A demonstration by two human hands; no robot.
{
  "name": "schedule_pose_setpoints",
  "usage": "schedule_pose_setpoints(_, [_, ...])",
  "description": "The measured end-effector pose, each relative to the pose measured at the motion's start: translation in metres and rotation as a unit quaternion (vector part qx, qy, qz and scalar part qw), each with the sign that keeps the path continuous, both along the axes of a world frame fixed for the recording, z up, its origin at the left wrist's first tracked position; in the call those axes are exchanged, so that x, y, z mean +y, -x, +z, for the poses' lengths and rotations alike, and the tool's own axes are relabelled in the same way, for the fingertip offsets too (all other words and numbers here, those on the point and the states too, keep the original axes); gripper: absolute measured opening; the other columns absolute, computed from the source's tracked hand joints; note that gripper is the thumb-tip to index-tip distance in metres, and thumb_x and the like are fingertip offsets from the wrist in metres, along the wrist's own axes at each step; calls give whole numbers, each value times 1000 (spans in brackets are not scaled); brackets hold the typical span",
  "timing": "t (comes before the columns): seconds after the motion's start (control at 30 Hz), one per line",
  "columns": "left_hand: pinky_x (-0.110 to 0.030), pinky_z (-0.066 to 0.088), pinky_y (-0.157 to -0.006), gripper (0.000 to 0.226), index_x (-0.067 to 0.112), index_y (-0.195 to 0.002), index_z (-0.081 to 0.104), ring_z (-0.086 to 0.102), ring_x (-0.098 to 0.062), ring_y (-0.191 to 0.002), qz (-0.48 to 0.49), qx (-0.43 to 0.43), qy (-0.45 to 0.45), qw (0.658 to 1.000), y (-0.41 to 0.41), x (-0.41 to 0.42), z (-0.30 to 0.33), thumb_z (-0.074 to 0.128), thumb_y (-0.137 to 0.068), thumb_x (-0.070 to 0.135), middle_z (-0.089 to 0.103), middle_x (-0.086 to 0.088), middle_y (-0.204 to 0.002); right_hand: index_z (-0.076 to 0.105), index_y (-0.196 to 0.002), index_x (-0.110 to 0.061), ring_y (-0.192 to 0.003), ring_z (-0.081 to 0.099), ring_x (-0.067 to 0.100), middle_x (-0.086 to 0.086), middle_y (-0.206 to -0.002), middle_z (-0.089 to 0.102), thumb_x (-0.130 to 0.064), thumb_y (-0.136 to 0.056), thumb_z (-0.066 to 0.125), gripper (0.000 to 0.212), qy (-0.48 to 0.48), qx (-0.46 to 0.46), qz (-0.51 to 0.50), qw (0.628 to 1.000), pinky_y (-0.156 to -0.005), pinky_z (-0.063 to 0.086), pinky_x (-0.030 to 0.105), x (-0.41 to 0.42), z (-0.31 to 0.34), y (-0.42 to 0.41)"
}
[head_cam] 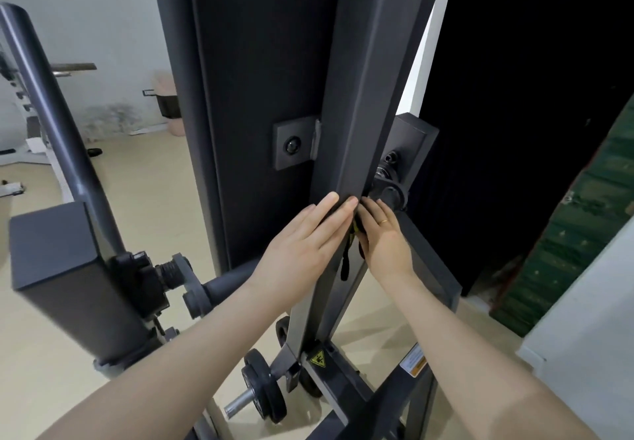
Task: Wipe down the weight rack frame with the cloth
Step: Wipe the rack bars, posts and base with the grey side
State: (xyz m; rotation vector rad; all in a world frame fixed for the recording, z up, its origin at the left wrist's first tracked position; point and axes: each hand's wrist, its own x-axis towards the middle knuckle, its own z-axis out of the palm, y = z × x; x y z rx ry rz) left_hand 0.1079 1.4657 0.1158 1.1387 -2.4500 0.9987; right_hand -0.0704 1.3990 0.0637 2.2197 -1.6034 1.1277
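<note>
Left hand [308, 233] flat, fingers straight, on the upright frame [360, 103]; right hand [380, 233] seemingly pinches the dark cloth [345, 261]; post runs toward twelve o'clock.

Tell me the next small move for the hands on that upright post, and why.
Probably slide the right hand down the upright post, keeping the dark cloth pressed to the metal. The cloth, with a yellow-green bit showing, is bunched between the hands against the post's edge, the left hand lies flat on the post's face, and much bare post shows below them towards the warning sticker.
</note>
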Motion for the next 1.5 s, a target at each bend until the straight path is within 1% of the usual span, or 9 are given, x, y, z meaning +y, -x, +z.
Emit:
schedule_pose_setpoints(0.1, [-42,15,-114,75,-2,-144,14,21,-33,-142,-9,9,-8,1000,-4,4,9,60,-86,10,24,-14,-154,55,-130,-8,-126,46,31,9,-131,56,1,-87,60,44,-32,-37,-24,999,-102,39,33,5,11,-10])
schedule_pose_setpoints(0.3, [-39,46,-96,77,3,-130,53,57,-31,-116,-3,94,-43,995,-50,50,21,79,-57,-2,56,-14,-131,49,-81,-26,-75,55,-1,-10,-76,55,-6,-91,51,23,-7,-441,-61,895,-63,38,8,87,40,-35])
schedule_pose_setpoints(0.43, [-37,37,-75,51,3,-107,65,59,-30,-88,9,86,9,996,-107,78,13,76,-57,-2,67,-11,-94,54,-96,-18,-86,49,-13,-14,-93,55,-2,-85,52,20,53,-302,23,951,-82,36,0,128,39,-79])
schedule_pose_setpoints(0.53, [-34,49,-60,25,2,-96,68,60,-26,-78,8,95,7,995,-130,85,1,73,-76,15,66,-9,-88,52,-125,-5,-123,42,11,2,-123,56,-10,-87,44,39,54,-146,74,985,-110,30,20,128,15,-127])
schedule_pose_setpoints(0.73, [-33,58,-58,41,-2,-98,67,68,-30,-86,-7,179,-68,981,-136,91,-9,85,-66,17,69,-13,-99,32,-145,-10,-144,10,15,2,-153,29,-1,-88,54,61,-52,-42,91,994,-118,17,36,118,-8,-147])
schedule_pose_setpoints(0.87, [-33,57,-58,33,-4,-91,67,67,-33,-85,-26,204,-73,976,-138,91,-10,85,-65,8,69,-16,-99,22,-149,-14,-145,-1,10,-5,-158,12,0,-92,41,62,-105,-119,-18,987,-120,11,32,114,2,-138])
schedule_pose_setpoints(1.03, [-31,56,-56,30,-2,-80,68,69,-32,-83,-39,214,-68,974,-137,90,-8,87,-59,8,70,-14,-92,26,-148,-12,-144,0,4,-4,-156,22,2,-88,45,65,-104,-52,140,983,-116,2,20,139,4,-163])
schedule_pose_setpoints(1.23, [-31,56,-54,32,-2,-83,67,68,-32,-85,-40,238,-85,967,-137,92,-12,87,-59,5,69,-13,-92,30,-147,-17,-142,1,0,-6,-156,20,8,-89,36,63,-108,-146,-11,983,-118,8,23,109,6,-136])
schedule_pose_setpoints(1.5, [-32,57,-60,35,-4,-88,69,69,-31,-88,-40,258,-83,962,-138,92,-14,87,-60,5,70,-14,-97,32,-146,-17,-137,-2,-8,-4,-153,27,11,-84,43,69,-103,-61,102,988,-112,0,11,118,0,-134])
